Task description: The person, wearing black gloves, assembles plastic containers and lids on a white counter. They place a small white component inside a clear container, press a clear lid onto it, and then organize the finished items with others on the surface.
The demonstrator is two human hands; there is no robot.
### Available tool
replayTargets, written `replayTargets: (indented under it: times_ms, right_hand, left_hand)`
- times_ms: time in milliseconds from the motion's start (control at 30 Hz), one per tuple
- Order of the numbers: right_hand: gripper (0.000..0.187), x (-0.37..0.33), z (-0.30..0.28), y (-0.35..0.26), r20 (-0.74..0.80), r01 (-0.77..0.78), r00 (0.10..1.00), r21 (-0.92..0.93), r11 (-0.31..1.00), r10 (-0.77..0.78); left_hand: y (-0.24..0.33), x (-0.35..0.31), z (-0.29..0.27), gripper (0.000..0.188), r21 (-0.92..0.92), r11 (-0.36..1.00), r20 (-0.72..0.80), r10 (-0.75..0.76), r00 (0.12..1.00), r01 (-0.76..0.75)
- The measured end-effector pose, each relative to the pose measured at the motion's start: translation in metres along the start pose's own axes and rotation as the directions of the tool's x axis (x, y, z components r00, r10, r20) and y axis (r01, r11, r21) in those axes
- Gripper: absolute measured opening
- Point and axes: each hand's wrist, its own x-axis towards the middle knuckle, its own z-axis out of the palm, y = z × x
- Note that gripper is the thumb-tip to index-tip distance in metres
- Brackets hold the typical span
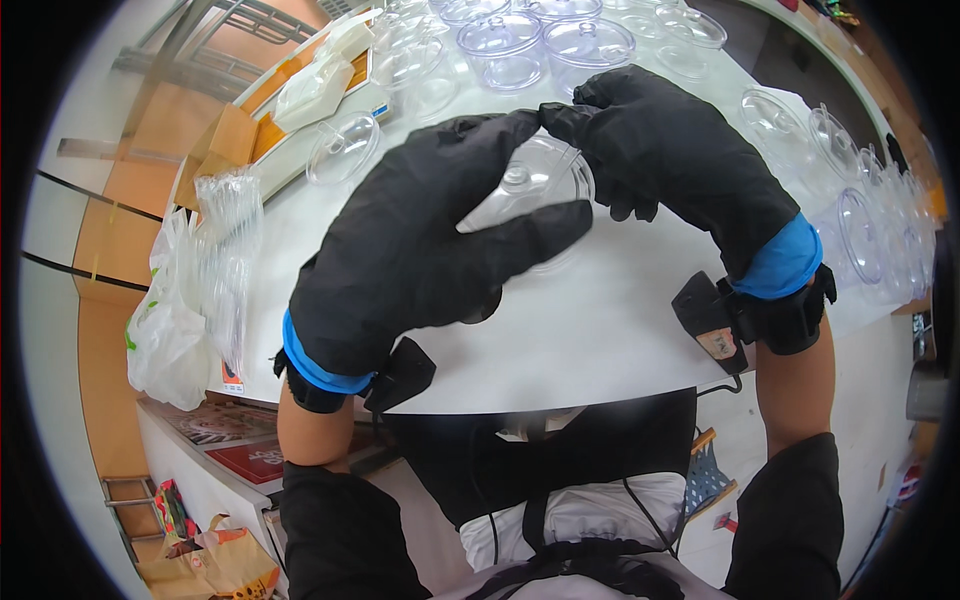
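Observation:
Both my hands wear black gloves and meet at the fingertips above a clear round lid with a knob [517, 178]. My left hand [420, 215] reaches in from the left, thumb and fingers spread apart over the lid, the thumb stretched across its near side. At the lid's far right edge, my right hand [670, 150] is closed, its fingers curled inward. What those fingers hold, if anything, is hidden. The gloves cover much of the lid, and whether a bowl is under it I cannot tell.
Clear lidded bowls [500, 50] stand at the table's far side. Another clear lid [343, 147] lies at the left, near stacked clear plastic pieces [228, 265] and a plastic bag [170, 335]. More clear lids [858, 235] crowd the white table's [560, 340] right edge.

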Motion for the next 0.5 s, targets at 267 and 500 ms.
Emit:
replayTargets:
  times_ms: [267,500]
  right_hand:
    - [0.056,0.0,-0.004,-0.015,-0.004,-0.062,0.998,-0.023,0.998,0.061]
    - [0.052,0.003,-0.006,-0.016,0.014,-0.085,0.996,-0.024,0.996,0.085]
  left_hand:
    - [-0.007,0.002,-0.006,0.037,0.275,0.961,-0.096,0.065,0.993,-0.036]
    - [-0.019,0.008,0.0,0.03,0.331,0.883,-0.109,0.385,0.917,-0.331]
